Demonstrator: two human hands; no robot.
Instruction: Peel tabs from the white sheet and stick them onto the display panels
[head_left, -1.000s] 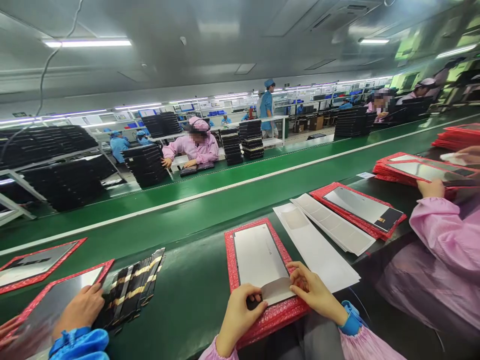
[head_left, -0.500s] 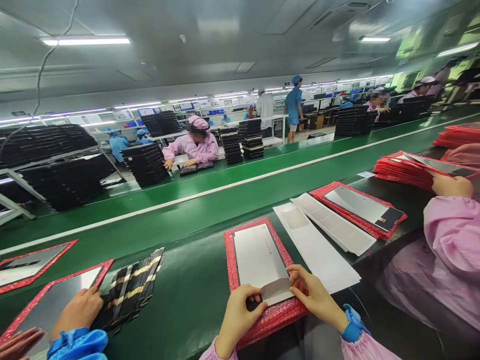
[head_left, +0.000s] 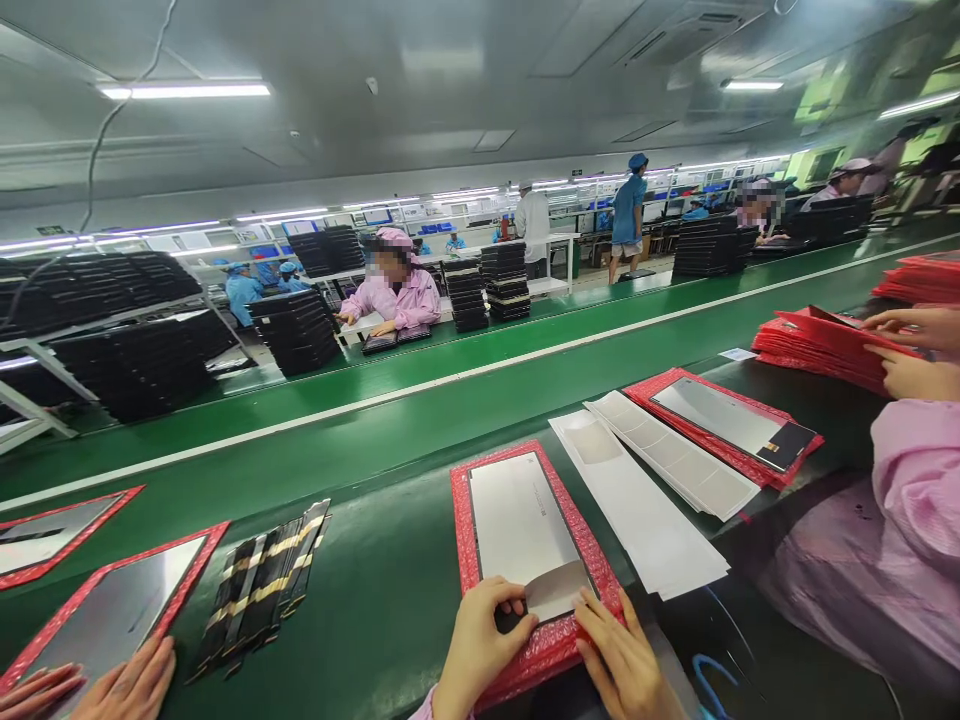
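The person's left hand point(head_left: 484, 630) curls in a narrow pinch on a pale film flap point(head_left: 559, 590) at the near end of a thin flat screen panel point(head_left: 521, 525), and the right hand point(head_left: 619, 665) lies by the flap's other side, fingers a bit spread, but it is hard to tell if it grips. The panel lies flat on a soft red bubble pad point(head_left: 461, 530) on the green belt point(head_left: 360, 560), so it has a soft bed, and its long side points away from the person, tipped a little left
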